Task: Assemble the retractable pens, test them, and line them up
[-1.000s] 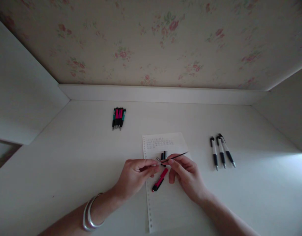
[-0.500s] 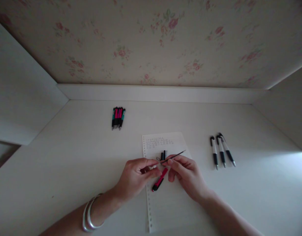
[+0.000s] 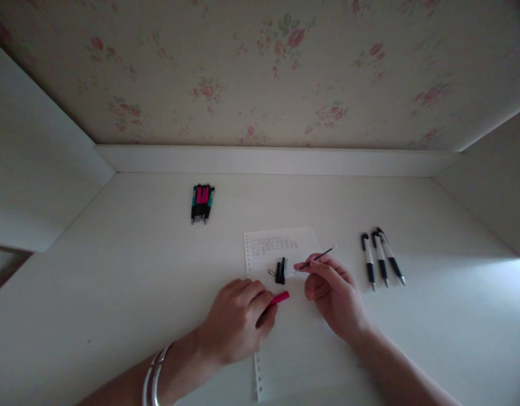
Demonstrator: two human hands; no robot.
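My left hand [image 3: 243, 318] is closed around a pink pen barrel [image 3: 280, 298], whose pink end sticks out to the right past my fingers. The rest of the barrel is hidden in the hand. Between the fingertips of my right hand [image 3: 334, 290] is a thin dark pen refill [image 3: 323, 254], its tip slanting up to the right. Black pen parts [image 3: 280, 272] lie between and beyond my hands, with a small metal piece [image 3: 272, 273] at their left. Beneath everything is a punched sheet of paper [image 3: 302, 361] with handwriting near its top.
A row of several pink, teal and black pens [image 3: 202, 204] lies at the back left. Three white and black pens [image 3: 381, 259] lie to the right of my right hand. A low white ledge [image 3: 277, 160] and flowered wall close off the table's back.
My left hand has left the refill and taken hold of the pink barrel that lay on the paper. My right hand has moved a little right and up with the refill.
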